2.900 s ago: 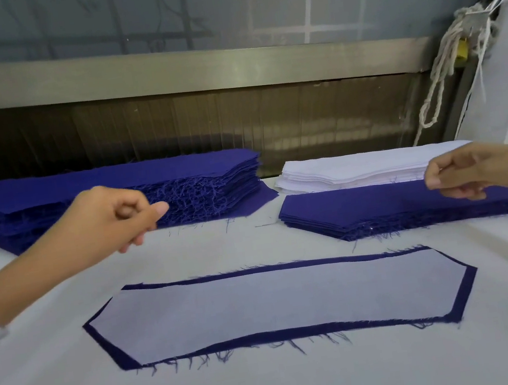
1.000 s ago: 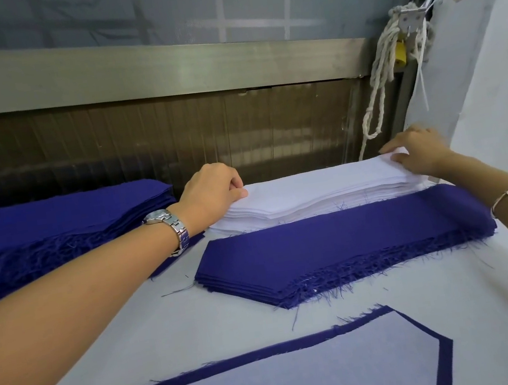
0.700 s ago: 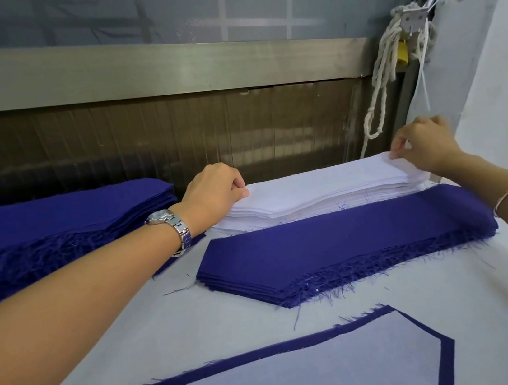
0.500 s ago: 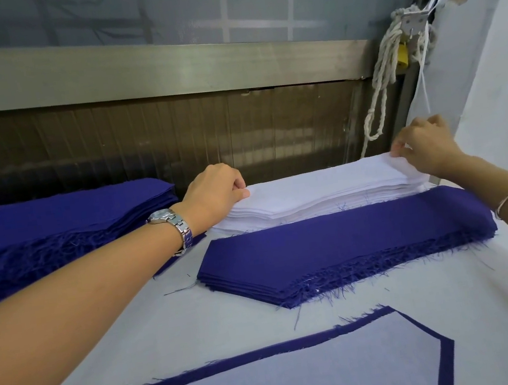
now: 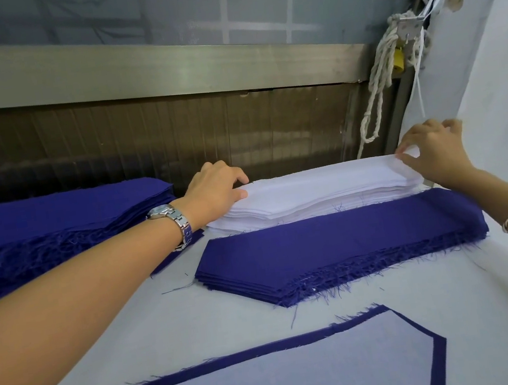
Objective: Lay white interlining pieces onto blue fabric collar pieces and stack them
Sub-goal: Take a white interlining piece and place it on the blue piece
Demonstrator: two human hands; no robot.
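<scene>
1. Nearest: dark blue frayed fabric collar piece (image 5: pixel 441 358), flat on the white-covered table (image 5: pixel 166 319), with white interlining panel (image 5: pixel 305 381) laid inside its border.
2. Low stack of blue collar pieces (image 5: pixel 335 246), within reach as supply.
3. Farthest: stack of white interlining pieces (image 5: pixel 297 207). Left hand (image 5: pixel 216 188) curls over its left end, probably steadying it. Right hand (image 5: pixel 433 151) pinches the top white sheet (image 5: pixel 372 164), apparently to peel off one piece.
</scene>
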